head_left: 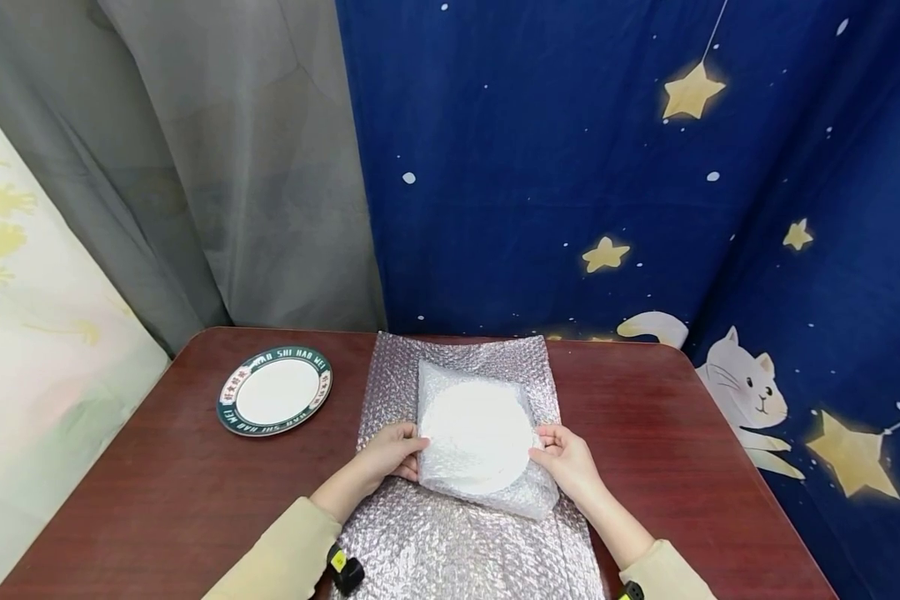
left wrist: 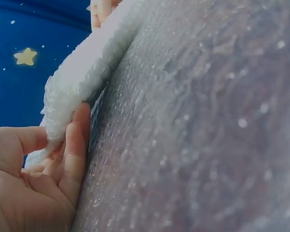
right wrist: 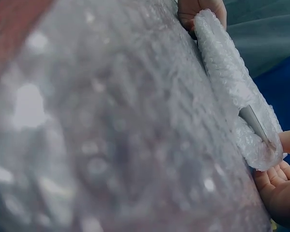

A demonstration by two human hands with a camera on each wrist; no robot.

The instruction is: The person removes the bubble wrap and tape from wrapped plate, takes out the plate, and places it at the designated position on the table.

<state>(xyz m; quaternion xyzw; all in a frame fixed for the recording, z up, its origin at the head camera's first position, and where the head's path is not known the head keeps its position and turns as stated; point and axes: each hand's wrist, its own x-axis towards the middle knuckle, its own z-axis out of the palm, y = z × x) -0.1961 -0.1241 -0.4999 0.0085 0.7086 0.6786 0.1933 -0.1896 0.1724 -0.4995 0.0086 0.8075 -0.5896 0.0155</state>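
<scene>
A round white plate (head_left: 480, 433), folded in clear bubble wrap (head_left: 437, 385), is held low over a larger bubble wrap sheet (head_left: 465, 542) on the table. My left hand (head_left: 392, 452) pinches the left edge of this bundle, thumb on top and fingers beneath. On the opposite edge my right hand (head_left: 567, 461) grips it the same way. In the right wrist view, the plate's thin rim (right wrist: 253, 121) shows through a gap in the wrap's side. The left wrist view has the wrapped bundle (left wrist: 82, 72) just above the sheet, with left fingertips tucked under it.
On the left of the brown table (head_left: 157, 508) lies another plate (head_left: 277, 392) with a green lettered rim. The large sheet reaches from the table's back edge to the front. Grey (head_left: 232, 167) and blue star-patterned curtains (head_left: 525, 167) hang behind the table.
</scene>
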